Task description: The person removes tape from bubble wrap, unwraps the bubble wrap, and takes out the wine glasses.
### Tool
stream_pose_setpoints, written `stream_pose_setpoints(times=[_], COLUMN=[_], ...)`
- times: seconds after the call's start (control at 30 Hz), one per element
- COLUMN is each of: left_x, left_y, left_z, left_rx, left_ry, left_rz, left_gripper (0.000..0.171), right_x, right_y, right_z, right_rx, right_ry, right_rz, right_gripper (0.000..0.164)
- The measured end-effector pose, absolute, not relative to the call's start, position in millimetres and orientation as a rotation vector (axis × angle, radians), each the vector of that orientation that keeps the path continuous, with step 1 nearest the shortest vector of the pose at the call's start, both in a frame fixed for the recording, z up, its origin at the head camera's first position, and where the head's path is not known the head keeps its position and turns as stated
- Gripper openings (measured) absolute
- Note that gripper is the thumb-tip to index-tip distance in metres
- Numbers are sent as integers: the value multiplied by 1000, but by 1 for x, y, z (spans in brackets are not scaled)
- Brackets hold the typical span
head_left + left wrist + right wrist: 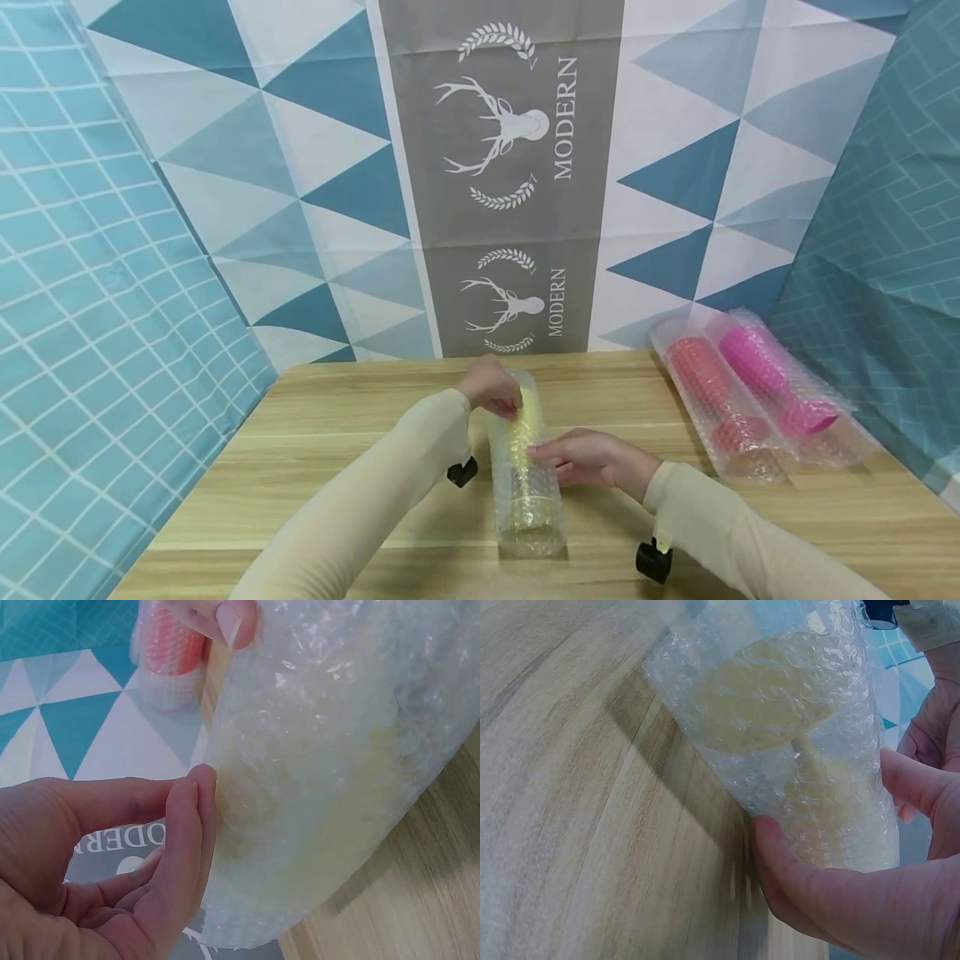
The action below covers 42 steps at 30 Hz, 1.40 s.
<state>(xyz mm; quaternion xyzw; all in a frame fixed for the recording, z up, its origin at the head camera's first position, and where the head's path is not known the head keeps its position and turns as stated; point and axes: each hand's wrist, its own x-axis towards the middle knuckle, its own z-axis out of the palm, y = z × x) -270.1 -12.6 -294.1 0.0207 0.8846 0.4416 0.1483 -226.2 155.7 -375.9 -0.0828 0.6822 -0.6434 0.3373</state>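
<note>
A yellow goblet-shaped piece [527,429] lies lengthwise inside clear bubble wrap [531,546] in the middle of the table. Its round foot [761,697] and thin stem show through the wrap in the right wrist view. At the far end, my left hand [491,387] pinches the wrap's edge between thumb and fingertips. From the right side my right hand [592,458] grips the bundle, thumb on top and fingers low along its side by the tabletop.
Two more bubble-wrapped goblet shapes, one red [705,375] and one pink [765,358], lie side by side at the table's back right. Patterned cloth [517,183] hangs behind the wooden table [360,400]. Blue tiled-print cloth [75,333] borders the left side.
</note>
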Motion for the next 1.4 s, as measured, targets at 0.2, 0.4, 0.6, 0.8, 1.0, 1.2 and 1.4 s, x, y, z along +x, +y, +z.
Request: stream_pose_setpoints(times=[0.2,0.4,0.6,0.8,1.0,1.2,1.4], left_x=[-271,-272,-271,-270,-270,-272,-275], left_y=[-11,-10,-11,-16,-20,-23,-29], left_z=[-294,-294,-292,-296,-302,-303,-302], left_rx=[52,46,64,53,51,85,141], left_ry=[2537,2521,2511,2495,2507,2485,2425], left_rz=[1273,1250,1237,1227,1208,1228,1267], left_gripper=[21,23,25,25,28,29,31], right_x=[-226,-224,-222,-219,-216,-214,-214], right_y=[156,156,154,150,149,151,152], right_z=[-375,-377,-376,-377,-380,-380,-379], right_rx=[-224,-196,-179,-132,-116,-97,-76], right_ry=[1778,1771,1761,1773,1777,1765,1755], right_rz=[-1691,-1739,-1755,-1758,-1770,-1797,-1810], right_gripper=[31,29,27,33,29,28,34])
